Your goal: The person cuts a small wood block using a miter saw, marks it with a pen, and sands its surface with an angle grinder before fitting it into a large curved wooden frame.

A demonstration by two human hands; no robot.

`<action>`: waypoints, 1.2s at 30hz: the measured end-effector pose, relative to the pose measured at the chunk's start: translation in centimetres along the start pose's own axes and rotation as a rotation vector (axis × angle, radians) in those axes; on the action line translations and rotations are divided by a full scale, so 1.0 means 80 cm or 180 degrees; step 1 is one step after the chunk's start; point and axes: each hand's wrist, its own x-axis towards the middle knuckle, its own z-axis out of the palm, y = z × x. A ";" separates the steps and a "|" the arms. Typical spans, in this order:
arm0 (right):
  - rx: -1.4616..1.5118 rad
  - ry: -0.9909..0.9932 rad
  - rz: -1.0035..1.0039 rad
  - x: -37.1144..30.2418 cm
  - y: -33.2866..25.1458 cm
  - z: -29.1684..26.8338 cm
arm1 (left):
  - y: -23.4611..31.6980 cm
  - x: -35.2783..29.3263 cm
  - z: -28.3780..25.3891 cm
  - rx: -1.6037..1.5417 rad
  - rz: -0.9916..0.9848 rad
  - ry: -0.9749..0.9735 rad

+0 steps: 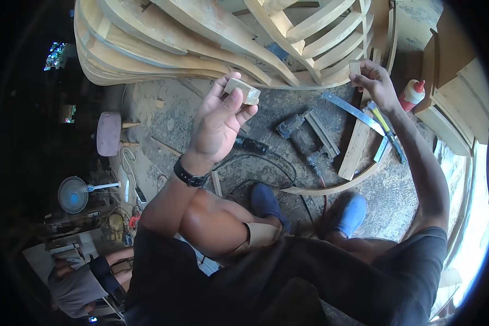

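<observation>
In my left hand [217,122] is a small wood block [243,91], pinched between thumb and fingers and raised in front of the curved wooden frame [217,49]. My right hand [376,84] is closed on a thin, small wood piece [355,67], held upright by the frame's right end. Curved ribs and slats make up the frame, which fills the top of the view. The two held pieces are well apart from each other.
On the stained floor lie a nail gun [309,135], a metal ruler [353,111], a hammer [383,125], a wooden plank [356,149] and a curved strip [337,189]. A red-capped glue bottle [413,93] stands right. At left are a stool [108,133], a fan [73,194] and another person [81,282].
</observation>
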 end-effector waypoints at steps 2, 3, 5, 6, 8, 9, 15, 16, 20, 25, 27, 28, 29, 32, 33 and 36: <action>0.0091 -0.0079 -0.0076 0.001 -0.012 0.012 | -0.003 -0.001 0.001 -0.0067 0.0074 -0.0044; 0.0110 -0.0085 -0.0136 0.001 -0.018 0.018 | -0.005 -0.001 0.003 -0.0102 0.0121 -0.0065; 0.0160 -0.0134 -0.0234 0.001 -0.026 0.029 | -0.013 0.002 0.002 0.0263 0.0530 -0.0098; 0.0189 -0.0173 -0.0278 0.002 -0.028 0.032 | -0.014 0.003 0.004 0.0447 0.0739 -0.0116; 0.0230 -0.0271 -0.0329 0.001 -0.036 0.041 | -0.010 0.001 0.010 0.0625 0.0792 0.0004; 0.0235 -0.0323 -0.0336 0.000 -0.042 0.046 | -0.008 0.000 0.012 0.0709 0.0818 0.0060; 0.0385 -0.0471 -0.0294 -0.002 -0.067 0.074 | 0.008 -0.006 0.007 0.0016 0.0189 0.0164; 0.0397 -0.0506 -0.0327 -0.003 -0.072 0.077 | 0.008 -0.006 0.003 0.0015 0.0139 0.0168; 0.0564 -0.0630 -0.0439 -0.006 -0.090 0.089 | 0.003 -0.004 -0.003 0.0057 -0.0036 0.0198; 0.0647 -0.0726 -0.0613 -0.012 -0.108 0.106 | 0.005 -0.006 -0.003 0.0001 -0.0237 0.0235; 0.0688 -0.0756 -0.0700 -0.013 -0.110 0.110 | 0.004 -0.005 -0.005 -0.0115 -0.0269 0.0164; 0.0645 -0.0809 -0.0683 -0.013 -0.110 0.111 | 0.003 -0.005 -0.006 -0.0183 -0.0254 0.0102; 0.0600 -0.0861 -0.0665 -0.014 -0.111 0.112 | 0.002 -0.006 -0.006 -0.0253 -0.0239 0.0040; 0.0500 -0.0958 -0.0686 -0.020 -0.122 0.117 | 0.000 -0.008 -0.011 -0.0338 -0.0197 -0.0184; 0.0464 -0.0978 -0.0698 -0.022 -0.128 0.119 | -0.001 -0.008 -0.012 -0.0357 -0.0187 -0.0269; 0.0565 -0.1027 -0.0652 -0.025 -0.134 0.124 | -0.003 -0.007 -0.011 -0.0350 -0.0190 -0.0233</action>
